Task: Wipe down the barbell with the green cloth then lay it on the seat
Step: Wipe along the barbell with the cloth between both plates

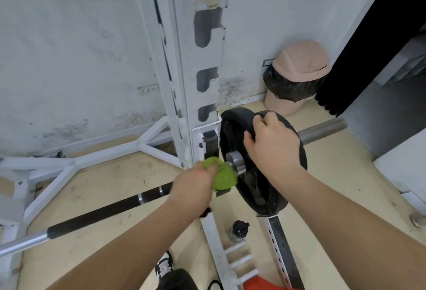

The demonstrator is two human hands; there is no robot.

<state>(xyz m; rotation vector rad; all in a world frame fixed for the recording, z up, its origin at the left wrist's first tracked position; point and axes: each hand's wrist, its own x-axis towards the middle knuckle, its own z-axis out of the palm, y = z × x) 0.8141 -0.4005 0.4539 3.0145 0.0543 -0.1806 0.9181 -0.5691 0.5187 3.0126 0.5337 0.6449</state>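
Observation:
The barbell [110, 211] runs from lower left to upper right, black in the middle and bare steel at its ends. A black weight plate [232, 128] sits on its right sleeve, beside the rack upright. My left hand [196, 181] is closed on the bunched green cloth [224, 175] and presses it around the bar just left of the plate's collar. My right hand [274, 144] grips the upper rim of the plate. The seat is not in view.
The white rack upright [184, 59] with notched hooks stands behind the bar, its base legs [69, 165] spreading left. A pink bin [297, 75] stands in the corner. A dark bottle [237, 229] and a perforated rail [279, 252] lie on the floor below.

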